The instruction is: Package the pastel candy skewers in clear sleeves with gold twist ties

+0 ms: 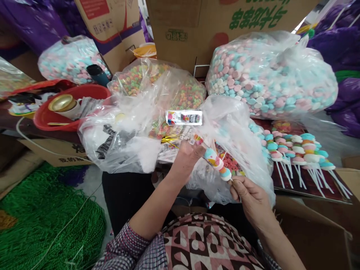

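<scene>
A candy skewer (218,165) is being held slantwise above the lap: its stick end is being pinched by the right hand (249,197), its upper end gripped by the left hand (187,155). Candies could be pushed off (the thin clear sleeve looks snug).

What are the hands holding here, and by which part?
Both hold one candy skewer: the right hand pinches its stick at the lower end, the left hand grips the wrapped upper end.
</scene>
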### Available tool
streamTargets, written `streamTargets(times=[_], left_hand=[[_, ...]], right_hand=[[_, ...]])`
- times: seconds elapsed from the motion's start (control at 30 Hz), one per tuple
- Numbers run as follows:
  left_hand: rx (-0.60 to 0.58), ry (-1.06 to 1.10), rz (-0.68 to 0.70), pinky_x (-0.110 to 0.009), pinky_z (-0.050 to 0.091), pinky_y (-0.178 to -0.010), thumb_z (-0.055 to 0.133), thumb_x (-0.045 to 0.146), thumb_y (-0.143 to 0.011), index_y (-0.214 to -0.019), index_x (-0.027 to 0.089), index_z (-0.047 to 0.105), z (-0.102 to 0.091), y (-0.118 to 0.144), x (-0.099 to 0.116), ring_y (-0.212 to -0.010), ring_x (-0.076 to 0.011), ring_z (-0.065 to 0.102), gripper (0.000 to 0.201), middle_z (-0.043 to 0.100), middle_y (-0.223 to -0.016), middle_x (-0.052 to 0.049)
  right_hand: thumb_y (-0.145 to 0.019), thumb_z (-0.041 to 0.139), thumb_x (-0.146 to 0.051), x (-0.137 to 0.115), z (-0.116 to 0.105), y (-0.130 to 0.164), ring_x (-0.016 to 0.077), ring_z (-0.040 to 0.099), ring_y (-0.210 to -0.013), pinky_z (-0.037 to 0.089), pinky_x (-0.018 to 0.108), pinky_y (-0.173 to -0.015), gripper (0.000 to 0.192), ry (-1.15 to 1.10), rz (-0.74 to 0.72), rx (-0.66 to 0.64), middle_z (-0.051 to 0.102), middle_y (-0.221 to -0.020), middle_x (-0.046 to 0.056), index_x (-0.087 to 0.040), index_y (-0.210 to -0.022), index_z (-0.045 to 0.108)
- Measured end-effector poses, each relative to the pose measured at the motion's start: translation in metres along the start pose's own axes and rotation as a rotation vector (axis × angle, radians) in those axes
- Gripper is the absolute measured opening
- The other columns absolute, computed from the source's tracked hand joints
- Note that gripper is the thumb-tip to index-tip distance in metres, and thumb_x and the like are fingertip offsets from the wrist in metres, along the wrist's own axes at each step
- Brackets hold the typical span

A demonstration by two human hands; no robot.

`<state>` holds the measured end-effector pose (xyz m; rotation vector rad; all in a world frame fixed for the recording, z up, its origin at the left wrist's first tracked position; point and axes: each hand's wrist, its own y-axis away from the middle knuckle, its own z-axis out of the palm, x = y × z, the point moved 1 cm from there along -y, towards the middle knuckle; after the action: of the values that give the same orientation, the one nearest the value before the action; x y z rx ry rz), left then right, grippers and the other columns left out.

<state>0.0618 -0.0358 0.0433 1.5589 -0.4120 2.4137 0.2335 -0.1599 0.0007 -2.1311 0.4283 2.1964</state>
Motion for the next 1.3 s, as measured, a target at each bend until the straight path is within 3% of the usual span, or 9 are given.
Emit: streamTargets(times=[0.13,0.33,0.43,0.63,0.7,0.83,0.97,1.1,1.3], left_hand=[[-0.097,0.321,-0.076,-0.047,0.051,-0.094,0.072,0.060,-0.077,-0.118,0.025,0.059,0.013,0.009,0.010,-0.104,-0.0263,0.069,0.055,0.074,-0.096,-0.006],[-0.009,0.302,0.000,-0.041,0.051,-0.090,0.076,0.046,-0.078,-0.087,0.021,0.060,0.017,0.010,0.014,-0.090,-0.0226,0.070,0.030,0.066,-0.070,0.000],[0.021,0.296,-0.037,-0.040,0.051,-0.088,0.073,0.046,-0.081,-0.091,0.022,0.061,0.018,0.011,0.009,-0.084,-0.0210,0.070,0.029,0.064,-0.065,0.001],[-0.030,0.180,-0.069,-0.036,0.049,-0.091,0.067,0.050,-0.085,-0.083,0.020,0.068,0.012,0.014,0.005,-0.095,-0.0205,0.067,0.030,0.073,-0.088,-0.006],[-0.092,0.164,-0.098,-0.035,0.049,-0.090,0.074,0.048,-0.079,-0.100,0.022,0.070,0.006,0.013,0.008,-0.101,-0.0206,0.066,0.033,0.072,-0.110,-0.008],[-0.229,0.259,-0.102,-0.040,0.049,-0.095,0.083,0.057,-0.065,-0.127,0.030,0.057,-0.007,0.008,0.020,-0.117,-0.0266,0.062,0.073,0.065,-0.129,-0.010],[-0.217,0.351,-0.084,-0.044,0.050,-0.096,0.074,0.059,-0.074,-0.122,0.028,0.059,-0.011,0.004,0.021,-0.115,-0.0274,0.065,0.059,0.070,-0.116,-0.009],[-0.069,0.426,-0.133,-0.043,0.053,-0.091,0.075,0.047,-0.078,-0.096,0.023,0.066,-0.003,0.004,0.012,-0.101,-0.0259,0.071,0.031,0.069,-0.077,-0.001],[0.029,0.430,-0.175,-0.039,0.053,-0.089,0.080,0.050,-0.072,-0.090,0.021,0.065,0.007,0.006,0.008,-0.095,-0.0233,0.072,0.037,0.069,-0.074,0.000]], right_hand=[[-0.084,0.069,-0.053,0.000,0.017,-0.002,0.0097,0.041,-0.047,0.030,0.023,-0.047,0.034,-0.089,0.034,-0.029,0.051,-0.053,-0.004,-0.020,-0.086,0.068],[-0.082,0.070,-0.056,-0.004,0.045,-0.003,0.0065,0.029,-0.042,0.020,0.022,-0.045,0.039,-0.245,0.118,-0.055,0.040,-0.044,-0.008,-0.018,-0.080,0.064],[-0.081,0.071,-0.058,-0.004,0.056,-0.003,0.0067,0.029,-0.042,0.018,0.022,-0.045,0.040,-0.261,0.119,-0.062,0.040,-0.044,-0.008,-0.018,-0.080,0.064],[-0.082,0.070,-0.057,-0.005,0.065,-0.007,0.0076,0.031,-0.044,0.020,0.023,-0.046,0.038,-0.239,0.055,0.009,0.042,-0.047,-0.007,-0.019,-0.082,0.065],[-0.082,0.071,-0.056,-0.007,0.065,-0.009,0.0074,0.031,-0.044,0.020,0.023,-0.046,0.037,-0.278,0.052,0.005,0.040,-0.046,-0.008,-0.019,-0.081,0.064],[-0.080,0.073,-0.054,-0.010,0.062,-0.011,0.0073,0.028,-0.043,0.021,0.023,-0.046,0.036,-0.352,0.084,-0.032,0.038,-0.045,-0.009,-0.020,-0.077,0.063],[-0.077,0.075,-0.055,-0.007,0.059,-0.011,0.0069,0.027,-0.042,0.021,0.023,-0.046,0.038,-0.333,0.147,-0.095,0.038,-0.044,-0.008,-0.019,-0.077,0.064],[-0.078,0.074,-0.057,-0.003,0.060,-0.009,0.0054,0.022,-0.040,0.017,0.022,-0.043,0.040,-0.326,0.201,-0.126,0.034,-0.043,-0.010,-0.018,-0.076,0.063],[-0.082,0.071,-0.052,-0.003,0.060,-0.008,0.0054,0.021,-0.041,0.019,0.022,-0.044,0.035,-0.381,0.178,-0.081,0.031,-0.044,-0.011,-0.019,-0.076,0.063]])
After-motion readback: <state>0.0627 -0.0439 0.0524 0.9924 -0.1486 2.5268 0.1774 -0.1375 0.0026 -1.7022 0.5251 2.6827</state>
